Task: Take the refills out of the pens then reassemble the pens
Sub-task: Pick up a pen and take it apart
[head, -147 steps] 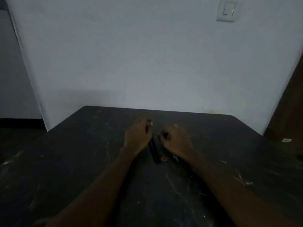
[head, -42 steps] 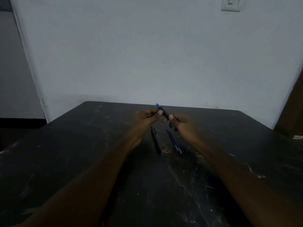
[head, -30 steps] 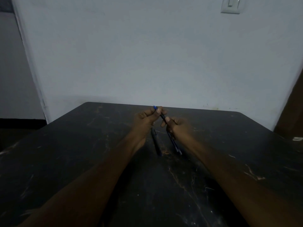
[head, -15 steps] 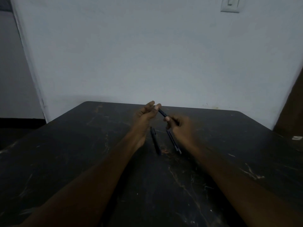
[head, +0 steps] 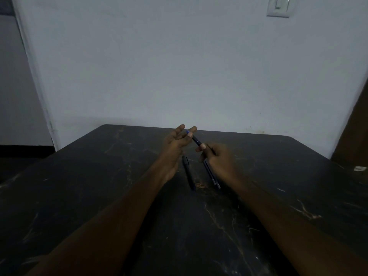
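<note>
A dark pen [head: 196, 140] with a blue end is held above the table between both hands. My right hand [head: 217, 159] grips its lower end. My left hand [head: 175, 142] has its fingers spread, with the fingertips touching the pen's blue upper end. On the dark table [head: 99, 186] below lies a second black pen [head: 188, 172], between my wrists. Two thin refills [head: 212, 175] lie side by side just right of it, partly under my right hand.
The table's far edge meets a white wall [head: 179, 66] close behind the hands. A wall switch [head: 280, 5] is high at the right. A dark door or panel [head: 354, 132] stands at the right edge, and a small white scrap [head: 360, 168] lies near it.
Both hands rose from the table with one pen, leaving a pen and refills lying there. My left fingers loosened from a pinch to a spread touch on the pen's blue end.
</note>
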